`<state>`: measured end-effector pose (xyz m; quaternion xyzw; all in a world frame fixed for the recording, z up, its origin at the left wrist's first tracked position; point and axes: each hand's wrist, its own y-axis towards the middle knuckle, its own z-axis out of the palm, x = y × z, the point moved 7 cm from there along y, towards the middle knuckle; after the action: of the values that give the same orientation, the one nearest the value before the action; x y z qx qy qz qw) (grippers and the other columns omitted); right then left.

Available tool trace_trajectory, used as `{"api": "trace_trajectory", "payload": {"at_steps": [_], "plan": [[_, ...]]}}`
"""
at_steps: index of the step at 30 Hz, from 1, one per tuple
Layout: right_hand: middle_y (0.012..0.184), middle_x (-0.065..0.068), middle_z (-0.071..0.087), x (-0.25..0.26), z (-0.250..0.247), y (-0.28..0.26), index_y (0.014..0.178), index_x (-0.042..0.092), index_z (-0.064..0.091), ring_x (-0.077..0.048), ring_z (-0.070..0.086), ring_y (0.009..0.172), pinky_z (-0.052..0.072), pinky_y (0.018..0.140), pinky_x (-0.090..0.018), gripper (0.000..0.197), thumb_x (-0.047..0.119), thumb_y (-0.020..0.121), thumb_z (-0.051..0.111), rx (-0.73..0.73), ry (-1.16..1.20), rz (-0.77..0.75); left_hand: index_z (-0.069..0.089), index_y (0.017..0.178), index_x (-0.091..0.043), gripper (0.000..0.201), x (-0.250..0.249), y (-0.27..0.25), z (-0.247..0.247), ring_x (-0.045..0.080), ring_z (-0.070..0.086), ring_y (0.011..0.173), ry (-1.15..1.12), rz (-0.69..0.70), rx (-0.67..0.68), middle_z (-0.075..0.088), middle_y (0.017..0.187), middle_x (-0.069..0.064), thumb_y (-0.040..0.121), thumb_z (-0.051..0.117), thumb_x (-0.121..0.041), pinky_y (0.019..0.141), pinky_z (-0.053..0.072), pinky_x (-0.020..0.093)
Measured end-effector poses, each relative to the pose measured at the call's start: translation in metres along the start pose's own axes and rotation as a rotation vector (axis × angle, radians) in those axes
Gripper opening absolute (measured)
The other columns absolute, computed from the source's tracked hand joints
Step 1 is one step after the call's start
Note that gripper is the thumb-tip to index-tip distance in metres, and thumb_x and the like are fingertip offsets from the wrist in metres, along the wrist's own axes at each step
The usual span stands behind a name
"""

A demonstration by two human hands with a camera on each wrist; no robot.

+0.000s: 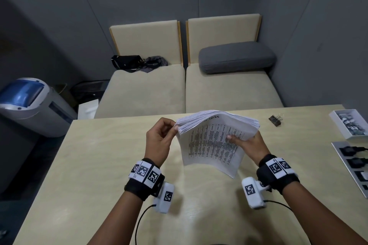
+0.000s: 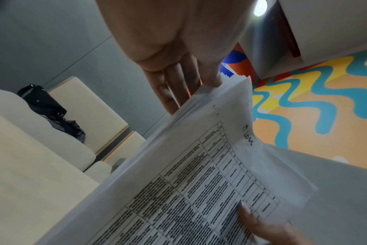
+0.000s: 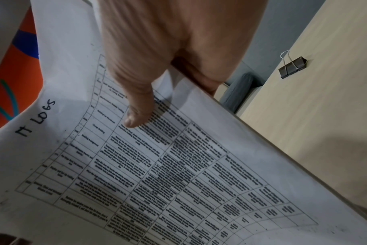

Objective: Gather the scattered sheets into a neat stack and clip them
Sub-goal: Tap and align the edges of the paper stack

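A thick stack of printed sheets [image 1: 213,141] marked "IT LOGS" is held up above the table, bowed and tilted. My right hand [image 1: 243,141] grips its right edge, thumb [image 3: 136,114] on the top page and fingers underneath. My left hand [image 1: 161,137] pinches the fanned upper left corner [image 2: 201,96] with its fingertips. The stack fills the right wrist view [image 3: 178,174] and the left wrist view [image 2: 199,190]. A black binder clip [image 1: 275,120] lies on the table to the right of the stack, also seen in the right wrist view as a clip [image 3: 292,67].
The pale wooden table [image 1: 99,175] runs under both arms. A white box of clips [image 1: 350,123] and a sheet with black items [image 1: 356,163] sit at the right edge. Beige sofa seats [image 1: 229,87] with a grey cushion [image 1: 237,57] and a black bag [image 1: 127,62] lie beyond.
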<state>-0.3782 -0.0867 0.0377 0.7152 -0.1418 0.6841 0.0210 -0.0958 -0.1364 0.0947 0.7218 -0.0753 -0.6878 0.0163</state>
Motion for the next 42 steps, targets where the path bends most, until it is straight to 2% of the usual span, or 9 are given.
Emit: {"api": "trace_trajectory", "payload": {"at_steps": [2,7,13,20,23,26,31,36,42], "plan": [[0.102,-0.002,0.075,0.001,0.0,0.0,0.097,0.025,0.067,-0.016,0.071,0.096,0.054,0.093,-0.044,0.046,0.033,0.056,0.085,0.012,-0.001,-0.001,0.062,0.077,-0.015,0.012,0.0,0.001,-0.001,0.024,0.062,0.076,-0.002,-0.012,-0.02,0.066,0.079,0.022,0.087,0.064,-0.009,0.079,0.053,0.057],[0.102,-0.001,0.075,0.001,0.001,0.001,0.1,0.026,0.067,-0.017,0.07,0.099,0.052,0.094,-0.047,0.057,0.044,0.05,0.086,0.032,-0.013,0.003,0.063,0.086,-0.017,0.03,-0.001,0.003,-0.003,0.015,0.069,0.082,0.058,-0.024,-0.026,0.071,0.083,-0.006,0.083,0.063,0.013,0.084,0.055,0.04],[0.103,-0.001,0.075,0.0,0.001,0.002,0.101,0.027,0.067,-0.019,0.07,0.1,0.051,0.096,-0.05,0.067,0.055,0.043,0.088,0.04,-0.005,0.012,0.064,0.087,-0.028,0.038,-0.004,0.003,-0.003,0.023,0.071,0.089,0.131,0.016,-0.025,0.073,0.086,-0.001,0.086,0.06,0.01,0.087,0.056,0.046],[0.104,-0.002,0.075,0.001,0.001,0.003,0.104,0.024,0.067,-0.02,0.07,0.101,0.052,0.095,-0.051,0.079,0.061,0.038,0.088,0.049,0.007,0.016,0.063,0.087,-0.022,0.028,-0.01,0.002,-0.002,0.025,0.072,0.082,0.158,0.042,-0.047,0.073,0.081,0.001,0.086,0.062,0.006,0.081,0.057,0.051],[0.104,-0.003,0.075,0.001,0.001,0.002,0.108,0.02,0.067,-0.021,0.07,0.101,0.052,0.094,-0.052,0.078,0.056,0.042,0.089,0.051,0.013,0.013,0.061,0.08,-0.027,0.017,-0.01,0.001,-0.002,0.036,0.066,0.067,0.16,0.055,-0.063,0.069,0.073,0.016,0.085,0.066,-0.012,0.07,0.056,0.057],[0.105,-0.005,0.074,0.004,0.002,0.001,0.103,0.023,0.067,-0.021,0.07,0.101,0.052,0.095,-0.051,0.053,0.035,0.055,0.087,0.047,0.0,0.001,0.059,0.079,-0.024,0.014,-0.012,0.002,-0.002,0.047,0.056,0.062,0.163,0.08,-0.079,0.061,0.07,0.03,0.083,0.064,-0.036,0.061,0.053,0.06],[0.104,-0.004,0.074,0.005,0.002,0.0,0.103,0.023,0.067,-0.019,0.07,0.1,0.052,0.095,-0.05,0.062,0.045,0.049,0.088,0.038,0.009,-0.016,0.052,0.076,-0.022,0.022,-0.003,0.005,0.001,0.035,0.057,0.063,0.135,0.028,-0.054,0.062,0.073,0.032,0.086,0.062,-0.04,0.067,0.052,0.061],[0.109,-0.003,0.073,-0.003,0.003,0.001,0.114,0.017,0.064,-0.02,0.068,0.106,0.051,0.096,-0.049,0.08,0.047,0.045,0.093,0.055,0.004,0.016,0.046,0.09,-0.018,0.02,0.004,-0.004,0.018,0.003,0.042,0.058,-0.055,-0.119,-0.032,0.05,0.069,-0.006,0.104,0.036,-0.027,0.058,0.034,0.027],[0.113,-0.004,0.072,-0.008,0.003,0.006,0.12,0.016,0.06,-0.022,0.067,0.109,0.051,0.097,-0.048,0.092,0.044,0.041,0.097,0.051,0.015,0.034,0.061,0.101,-0.023,0.064,0.002,-0.002,0.038,0.009,0.06,0.084,-0.072,-0.141,-0.069,0.064,0.099,0.0,0.089,0.015,-0.066,0.075,0.045,0.024]]}}
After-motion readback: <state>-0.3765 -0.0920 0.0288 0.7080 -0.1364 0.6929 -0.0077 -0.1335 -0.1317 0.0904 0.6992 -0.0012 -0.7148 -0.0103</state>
